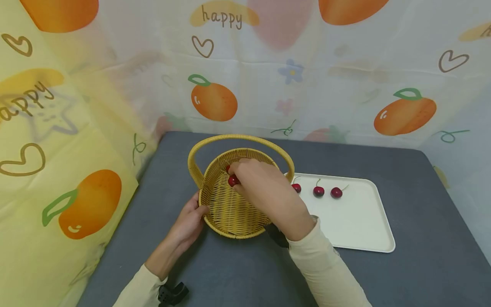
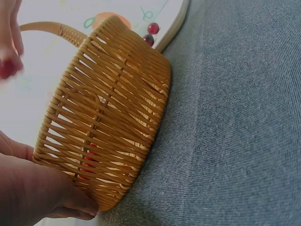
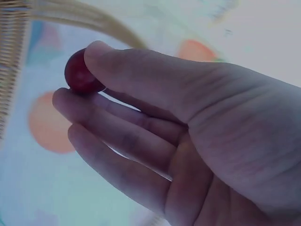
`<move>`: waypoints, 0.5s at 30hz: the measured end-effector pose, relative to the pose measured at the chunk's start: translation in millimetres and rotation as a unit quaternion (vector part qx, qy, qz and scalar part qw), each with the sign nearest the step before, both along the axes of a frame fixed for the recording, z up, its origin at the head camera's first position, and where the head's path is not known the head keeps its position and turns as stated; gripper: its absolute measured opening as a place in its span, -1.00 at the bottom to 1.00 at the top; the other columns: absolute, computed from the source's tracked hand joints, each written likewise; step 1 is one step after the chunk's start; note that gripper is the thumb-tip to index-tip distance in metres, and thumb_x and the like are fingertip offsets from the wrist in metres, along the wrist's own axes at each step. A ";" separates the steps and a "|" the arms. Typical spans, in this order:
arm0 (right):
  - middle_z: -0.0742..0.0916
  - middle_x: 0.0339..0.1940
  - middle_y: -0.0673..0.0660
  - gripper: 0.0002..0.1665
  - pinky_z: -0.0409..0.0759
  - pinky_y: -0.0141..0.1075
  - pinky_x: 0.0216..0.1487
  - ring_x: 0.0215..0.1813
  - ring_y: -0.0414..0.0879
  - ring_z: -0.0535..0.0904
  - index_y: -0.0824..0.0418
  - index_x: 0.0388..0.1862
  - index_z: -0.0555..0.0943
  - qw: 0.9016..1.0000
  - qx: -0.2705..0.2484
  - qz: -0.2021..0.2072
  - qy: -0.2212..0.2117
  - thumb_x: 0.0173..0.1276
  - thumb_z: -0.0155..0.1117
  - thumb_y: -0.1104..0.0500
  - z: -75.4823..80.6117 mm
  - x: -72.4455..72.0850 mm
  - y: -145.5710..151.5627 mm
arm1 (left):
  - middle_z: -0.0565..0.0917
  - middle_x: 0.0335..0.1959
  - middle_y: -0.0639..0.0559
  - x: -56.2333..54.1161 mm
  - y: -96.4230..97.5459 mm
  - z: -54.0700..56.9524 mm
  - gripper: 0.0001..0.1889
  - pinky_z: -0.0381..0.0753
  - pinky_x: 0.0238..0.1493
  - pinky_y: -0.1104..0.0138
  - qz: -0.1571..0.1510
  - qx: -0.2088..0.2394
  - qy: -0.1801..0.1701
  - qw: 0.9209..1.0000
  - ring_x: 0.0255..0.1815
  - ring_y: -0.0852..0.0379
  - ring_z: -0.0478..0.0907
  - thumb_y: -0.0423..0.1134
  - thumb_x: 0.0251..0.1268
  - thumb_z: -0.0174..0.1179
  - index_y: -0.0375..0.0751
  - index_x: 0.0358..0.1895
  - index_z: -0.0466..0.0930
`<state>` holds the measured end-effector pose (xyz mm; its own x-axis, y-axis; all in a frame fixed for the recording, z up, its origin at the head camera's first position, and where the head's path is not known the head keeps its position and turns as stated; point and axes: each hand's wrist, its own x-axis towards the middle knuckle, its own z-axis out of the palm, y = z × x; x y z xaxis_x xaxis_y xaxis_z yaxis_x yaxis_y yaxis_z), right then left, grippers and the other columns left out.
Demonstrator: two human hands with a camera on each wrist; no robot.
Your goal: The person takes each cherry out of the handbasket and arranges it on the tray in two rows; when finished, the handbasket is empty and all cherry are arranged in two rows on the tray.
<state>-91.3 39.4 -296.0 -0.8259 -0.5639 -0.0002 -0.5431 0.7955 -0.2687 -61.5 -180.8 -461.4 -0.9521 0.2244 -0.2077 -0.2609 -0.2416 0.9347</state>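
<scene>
Over the mouth of a woven basket [image 1: 226, 217], the right hand [image 1: 264, 187] pinches a cherry [image 1: 232, 181], its grip closed to the fruit's width between thumb and finger; the left hand [image 1: 189, 221] holds the basket's side, thumb at the edge; on the table [image 1: 433, 238] to the right, a white tray [image 1: 360, 226] carries three more cherries [image 1: 319, 192].

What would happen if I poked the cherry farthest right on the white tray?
That cherry would probably roll, because it looks round. Its thin stem might make it wobble or curve. The white tray seems to have a raised rim, which could stop a gentle roll.
</scene>
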 end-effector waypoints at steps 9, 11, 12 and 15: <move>0.72 0.01 -0.16 -0.66 0.64 -0.23 -0.08 -0.11 -0.20 0.66 -0.01 0.16 0.68 0.991 -0.125 -0.047 0.015 0.44 0.49 0.08 38.4 46.1 61.8 | 0.07 0.67 -0.27 -0.5 0.6 0.8 -0.26 -0.01 0.63 0.03 -0.002 -0.007 -0.003 1.000 0.67 -0.12 -0.01 -0.60 0.51 -0.27 -0.33 0.71 -0.18; 0.72 0.04 -0.17 -0.68 0.64 -0.20 -0.07 -0.09 -0.20 0.66 -0.01 0.16 0.69 0.987 -0.144 -0.059 0.026 0.47 0.46 0.10 41.5 51.5 77.4 | 0.06 0.67 -0.27 -0.4 0.3 1.2 -0.26 -0.01 0.63 0.02 -0.005 -0.009 0.000 1.000 0.67 -0.12 -0.02 -0.60 0.52 -0.27 -0.33 0.71 -0.19; 0.73 0.05 -0.17 -0.69 0.65 -0.19 -0.07 -0.09 -0.20 0.66 -0.02 0.15 0.69 0.986 -0.150 -0.068 0.029 0.48 0.45 0.10 42.0 53.2 84.9 | 0.05 0.68 -0.26 -0.3 0.3 1.5 -0.26 -0.02 0.63 0.01 -0.006 -0.010 0.002 1.000 0.68 -0.11 -0.02 -0.59 0.53 -0.27 -0.33 0.72 -0.20; 0.73 0.07 -0.15 -0.71 0.67 -0.11 -0.03 -0.01 -0.16 0.67 -0.04 0.16 0.70 0.982 -0.157 -0.102 0.036 0.50 0.42 0.09 39.8 56.0 106.5 | 0.02 0.69 -0.26 0.5 0.4 1.8 -0.26 -0.07 0.64 -0.02 -0.010 -0.011 0.001 1.000 0.69 -0.11 -0.05 -0.59 0.54 -0.28 -0.33 0.72 -0.23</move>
